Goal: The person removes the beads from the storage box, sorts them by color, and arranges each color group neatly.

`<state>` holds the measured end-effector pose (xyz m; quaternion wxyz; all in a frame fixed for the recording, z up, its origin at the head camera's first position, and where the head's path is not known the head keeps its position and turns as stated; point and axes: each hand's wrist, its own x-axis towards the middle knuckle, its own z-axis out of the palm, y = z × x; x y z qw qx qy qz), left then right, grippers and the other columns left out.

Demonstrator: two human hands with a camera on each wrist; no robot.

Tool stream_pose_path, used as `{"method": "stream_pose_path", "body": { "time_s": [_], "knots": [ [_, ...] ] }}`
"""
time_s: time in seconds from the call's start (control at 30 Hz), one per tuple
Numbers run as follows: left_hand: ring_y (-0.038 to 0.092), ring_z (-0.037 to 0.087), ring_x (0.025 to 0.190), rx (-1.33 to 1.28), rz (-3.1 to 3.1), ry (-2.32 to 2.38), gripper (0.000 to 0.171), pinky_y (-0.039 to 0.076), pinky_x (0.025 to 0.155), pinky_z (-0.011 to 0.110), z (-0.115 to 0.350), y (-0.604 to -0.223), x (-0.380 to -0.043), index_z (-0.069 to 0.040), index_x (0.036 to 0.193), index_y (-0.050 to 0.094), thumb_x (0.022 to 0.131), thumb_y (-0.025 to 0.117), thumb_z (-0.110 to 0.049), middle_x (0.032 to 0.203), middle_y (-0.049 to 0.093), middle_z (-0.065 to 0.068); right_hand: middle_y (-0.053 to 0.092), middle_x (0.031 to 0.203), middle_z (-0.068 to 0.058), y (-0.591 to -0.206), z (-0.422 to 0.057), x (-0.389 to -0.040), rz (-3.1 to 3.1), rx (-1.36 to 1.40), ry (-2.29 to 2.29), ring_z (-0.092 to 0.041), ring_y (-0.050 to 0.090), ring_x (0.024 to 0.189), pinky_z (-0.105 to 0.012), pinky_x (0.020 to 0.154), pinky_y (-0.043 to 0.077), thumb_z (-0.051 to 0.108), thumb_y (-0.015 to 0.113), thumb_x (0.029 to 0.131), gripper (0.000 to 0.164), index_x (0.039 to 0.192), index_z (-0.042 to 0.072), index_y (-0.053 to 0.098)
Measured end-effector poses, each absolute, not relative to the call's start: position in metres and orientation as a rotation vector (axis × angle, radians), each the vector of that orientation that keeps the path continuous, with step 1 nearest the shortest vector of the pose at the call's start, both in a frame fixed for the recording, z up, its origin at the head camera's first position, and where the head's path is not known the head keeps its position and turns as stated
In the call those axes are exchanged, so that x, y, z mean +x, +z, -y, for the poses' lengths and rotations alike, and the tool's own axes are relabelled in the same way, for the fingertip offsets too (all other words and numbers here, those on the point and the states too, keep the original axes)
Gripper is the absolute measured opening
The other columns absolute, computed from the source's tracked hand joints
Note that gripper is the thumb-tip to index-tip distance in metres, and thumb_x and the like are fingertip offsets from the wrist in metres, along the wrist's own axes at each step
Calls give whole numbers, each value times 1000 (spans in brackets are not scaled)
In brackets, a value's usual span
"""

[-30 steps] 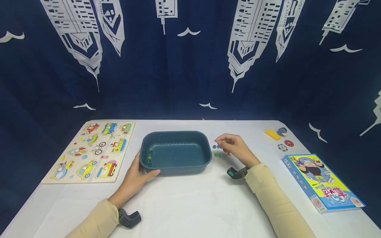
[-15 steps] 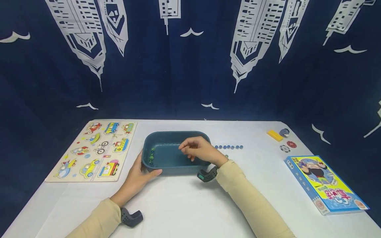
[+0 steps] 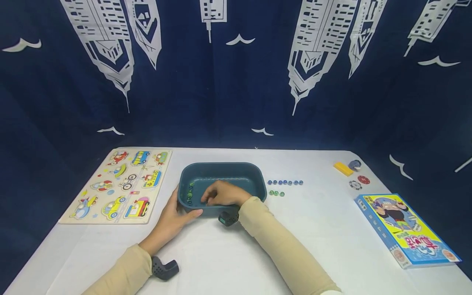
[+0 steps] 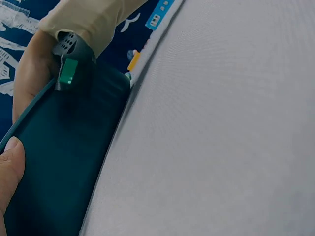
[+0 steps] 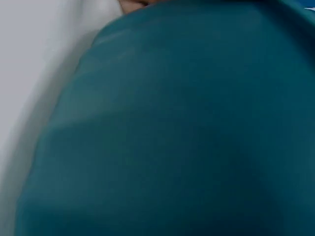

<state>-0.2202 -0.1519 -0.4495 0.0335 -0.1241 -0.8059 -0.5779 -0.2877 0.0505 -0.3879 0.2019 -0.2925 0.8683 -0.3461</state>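
Observation:
My left hand (image 3: 173,217) grips the near left corner of a dark teal plastic basin (image 3: 217,211), its thumb (image 4: 12,160) along the front wall. Several green and dark glass marbles (image 3: 189,194) lie in a column at the basin's left end. My right hand (image 3: 225,192) is down inside the basin, fingers bent, fingertips just right of those marbles. I cannot tell whether a marble is between its fingertips. Right of the basin, a row of several blue marbles (image 3: 285,182) lies on the table, with three green marbles (image 3: 276,193) in front of it.
A wooden picture puzzle board (image 3: 118,188) lies to the left. At the right are a boxed game (image 3: 407,229), a yellow block (image 3: 343,169), a small blue-grey object (image 3: 355,165), a red chip (image 3: 363,180) and a black-and-white chip (image 3: 355,185). A navy curtain (image 3: 236,94) hangs behind the table.
My right hand has moved left from the marbles on the table, over the basin's rim and down inside toward its left end. The left hand keeps its grip on the basin.

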Motion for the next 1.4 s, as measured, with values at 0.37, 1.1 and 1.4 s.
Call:
{"method": "stream_pose_path", "body": {
  "time_s": [0.37, 1.1, 1.4],
  "knots": [
    [7, 31, 153, -401, 2466, -1776, 105, 11, 123, 53, 151, -450, -221, -12, 161, 9, 86, 81, -28, 166, 11, 11, 75, 85, 0, -389, -37, -287, -2475, -745, -851, -10, 64, 79, -24, 71, 54, -3, 72, 84, 14, 85, 8, 80],
    [7, 31, 153, -379, 2489, -1768, 107, 13, 123, 51, 147, -447, -221, -13, 161, 9, 84, 82, -27, 167, 10, 10, 67, 81, -1, -363, -124, -274, -2399, -1028, -1317, -16, 60, 64, -41, 61, 58, 9, 72, 91, 17, 105, 0, 73],
    [8, 33, 152, -351, 2494, -1756, 108, 15, 123, 51, 151, -449, -219, -13, 161, 9, 83, 82, -30, 166, 10, 12, 65, 86, -17, -353, -193, -278, -2412, -821, -1604, -19, 57, 64, -33, 59, 55, 9, 71, 92, 19, 108, 0, 71]
  ]
}}
